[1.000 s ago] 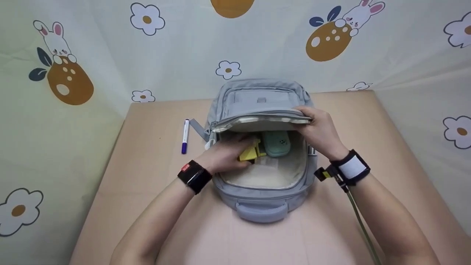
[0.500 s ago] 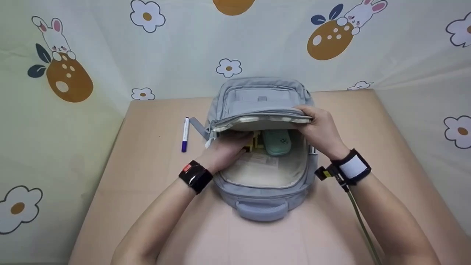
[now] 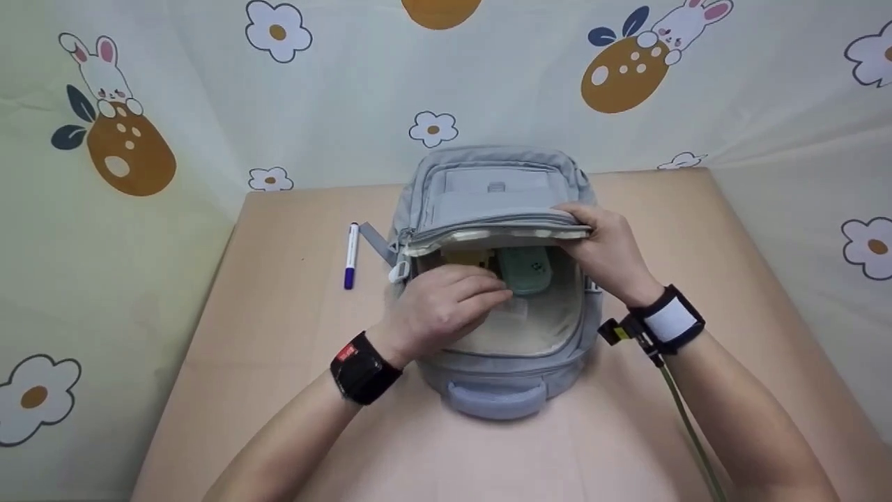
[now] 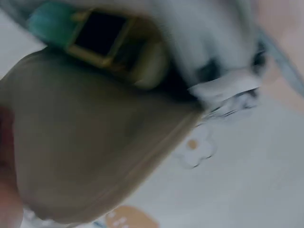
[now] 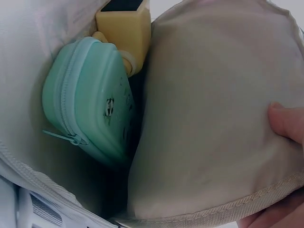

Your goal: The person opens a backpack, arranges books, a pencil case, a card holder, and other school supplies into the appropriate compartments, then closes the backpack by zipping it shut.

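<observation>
A grey backpack lies with its main pocket unzipped. My right hand grips the edge of its raised front flap, thumb on the beige lining. Over the pocket's opening is my left hand, fingers loosely bent and nothing held. Inside, a mint-green zipped pencil case with a small panda print leans against the back wall. Beside it sits a yellow boxy thing with a black panel, partly under the flap in the head view; its kind does not show. The left wrist view is blurred.
A white marker with a blue cap lies left of the backpack on the tan tabletop. The backpack's carry handle points toward the person. A printed curtain hangs around the table, and a cable runs along the right forearm.
My left hand let go of the yellow boxy thing inside the backpack and drew back toward the opening's near side. The right hand still holds up the flap.
</observation>
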Tool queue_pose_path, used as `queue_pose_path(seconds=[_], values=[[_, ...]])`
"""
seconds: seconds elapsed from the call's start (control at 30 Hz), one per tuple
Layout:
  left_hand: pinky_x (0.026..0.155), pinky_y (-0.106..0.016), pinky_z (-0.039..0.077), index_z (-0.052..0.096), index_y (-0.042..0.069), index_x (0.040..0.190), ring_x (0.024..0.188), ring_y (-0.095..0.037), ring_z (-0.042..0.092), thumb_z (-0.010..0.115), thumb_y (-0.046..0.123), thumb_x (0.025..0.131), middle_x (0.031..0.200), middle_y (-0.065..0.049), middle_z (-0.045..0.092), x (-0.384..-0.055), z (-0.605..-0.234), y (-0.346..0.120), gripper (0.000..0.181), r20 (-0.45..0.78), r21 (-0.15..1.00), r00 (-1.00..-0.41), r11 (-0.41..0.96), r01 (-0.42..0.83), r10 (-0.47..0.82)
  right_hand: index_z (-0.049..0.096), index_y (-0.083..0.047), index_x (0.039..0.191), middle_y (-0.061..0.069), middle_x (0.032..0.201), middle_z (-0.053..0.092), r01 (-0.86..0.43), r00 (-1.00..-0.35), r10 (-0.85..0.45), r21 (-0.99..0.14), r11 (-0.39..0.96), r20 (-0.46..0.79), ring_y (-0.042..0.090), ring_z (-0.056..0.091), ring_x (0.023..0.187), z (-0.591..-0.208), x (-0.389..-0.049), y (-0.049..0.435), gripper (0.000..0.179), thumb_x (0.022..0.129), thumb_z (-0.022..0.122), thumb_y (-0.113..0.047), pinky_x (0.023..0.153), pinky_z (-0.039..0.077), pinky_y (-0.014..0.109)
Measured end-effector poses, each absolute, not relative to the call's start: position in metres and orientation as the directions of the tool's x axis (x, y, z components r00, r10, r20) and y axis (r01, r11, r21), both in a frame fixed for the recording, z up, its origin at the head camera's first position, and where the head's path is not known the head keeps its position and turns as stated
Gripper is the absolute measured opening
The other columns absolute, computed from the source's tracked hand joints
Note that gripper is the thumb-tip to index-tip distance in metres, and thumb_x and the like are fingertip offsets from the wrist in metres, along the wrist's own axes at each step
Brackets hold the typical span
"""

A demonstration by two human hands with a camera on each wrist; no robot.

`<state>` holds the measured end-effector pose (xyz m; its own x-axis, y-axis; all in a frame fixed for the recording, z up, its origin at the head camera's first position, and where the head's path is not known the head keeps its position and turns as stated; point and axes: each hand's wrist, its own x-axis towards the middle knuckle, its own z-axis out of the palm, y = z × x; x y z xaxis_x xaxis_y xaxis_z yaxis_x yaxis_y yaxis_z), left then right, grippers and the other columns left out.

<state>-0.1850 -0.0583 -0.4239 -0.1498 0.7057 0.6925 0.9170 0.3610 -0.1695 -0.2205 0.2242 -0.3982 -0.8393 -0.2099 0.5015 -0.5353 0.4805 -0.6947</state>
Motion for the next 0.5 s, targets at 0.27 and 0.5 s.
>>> queue_pose_path(seconds=[0.27,0.5], values=[[0.11,-0.039,0.043,0.058,0.003,0.141,0.128,-0.026,0.058,0.072,0.008,0.094,0.138,-0.011,0.062,-0.185,-0.399,-0.066,0.049,0.774,0.04,-0.365,0.536,0.843,0.517,0.077,-0.007,0.111,-0.002,0.108,0.076,-0.578,-0.81,-0.249,-0.647,0.497,0.531,0.017,0.07,0.103,-0.405,-0.209,0.227,0.028,0.086,0.076,0.006,0.091,0.051,0.022],[0.088,-0.033,0.057,0.069,0.007,0.13,0.112,-0.017,0.069,0.071,0.004,0.095,0.125,-0.005,0.072,-0.182,-0.411,-0.076,0.035,0.738,0.075,-0.393,0.512,0.856,0.548,0.076,-0.01,0.115,-0.003,0.117,0.073,-0.604,-0.793,-0.319,-0.597,0.528,0.52,0.016,0.067,0.111,-0.414,-0.194,0.228,0.033,0.087,0.075,0.007,0.096,0.049,0.024]])
